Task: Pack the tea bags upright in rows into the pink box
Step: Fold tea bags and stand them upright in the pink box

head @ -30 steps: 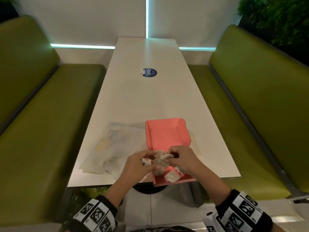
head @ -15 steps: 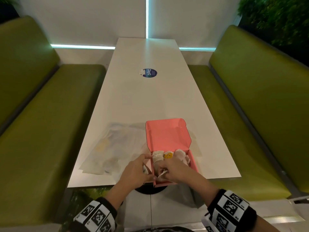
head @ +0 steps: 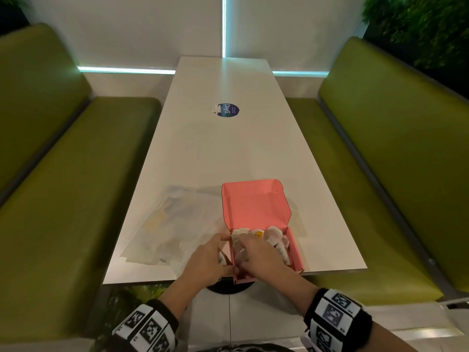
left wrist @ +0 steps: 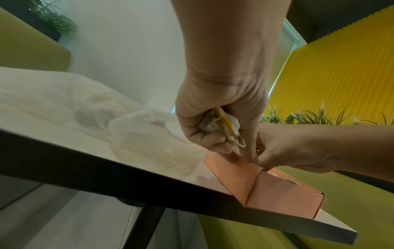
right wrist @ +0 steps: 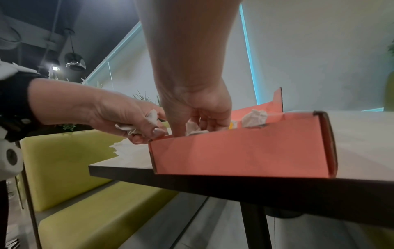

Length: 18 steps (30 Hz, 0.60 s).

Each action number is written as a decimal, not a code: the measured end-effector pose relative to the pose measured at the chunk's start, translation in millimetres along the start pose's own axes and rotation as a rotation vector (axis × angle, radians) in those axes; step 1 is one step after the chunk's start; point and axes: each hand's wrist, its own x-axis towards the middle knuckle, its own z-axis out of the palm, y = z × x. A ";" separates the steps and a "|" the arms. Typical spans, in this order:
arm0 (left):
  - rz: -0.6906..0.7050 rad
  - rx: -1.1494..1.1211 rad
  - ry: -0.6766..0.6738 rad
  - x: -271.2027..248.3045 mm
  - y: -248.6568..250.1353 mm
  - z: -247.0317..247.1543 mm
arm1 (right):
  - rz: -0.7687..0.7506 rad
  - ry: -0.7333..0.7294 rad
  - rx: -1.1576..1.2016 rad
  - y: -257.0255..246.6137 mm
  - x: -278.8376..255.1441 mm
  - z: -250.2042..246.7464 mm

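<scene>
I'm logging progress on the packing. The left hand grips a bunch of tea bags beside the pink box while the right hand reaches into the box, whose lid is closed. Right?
Not quite: the lid of the pink box stands open, as the head view shows. The rest holds: the left hand grips a bunch of tea bags beside the box, and the right hand reaches into it.

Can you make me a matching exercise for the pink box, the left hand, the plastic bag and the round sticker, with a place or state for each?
Things:
1. pink box
2. left hand
3. plastic bag
4. round sticker

Places or states:
A. farther up the table's middle
B. lid open, at the near edge
C. lying flat left of the box
D. holding tea bags

Pairs: 1-B, 2-D, 3-C, 4-A
</scene>
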 end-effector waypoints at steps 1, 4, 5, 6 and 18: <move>-0.002 0.003 -0.002 0.1 -0.1 0.0 | 0.019 0.014 -0.043 1.2 1.4 1.4; -0.005 0.004 -0.009 -0.5 1.5 -1.2 | 0.055 0.065 -0.116 2.5 5.0 2.4; -0.002 0.002 -0.010 -1.0 2.0 -1.7 | 0.063 0.070 -0.109 2.8 5.1 0.5; 0.001 -0.002 -0.010 -1.2 2.3 -1.8 | 0.055 0.073 -0.114 3.1 4.3 -2.4; -0.011 0.019 -0.007 -1.6 3.0 -0.8 | -0.094 -0.353 -0.511 -3.3 -13.0 -15.8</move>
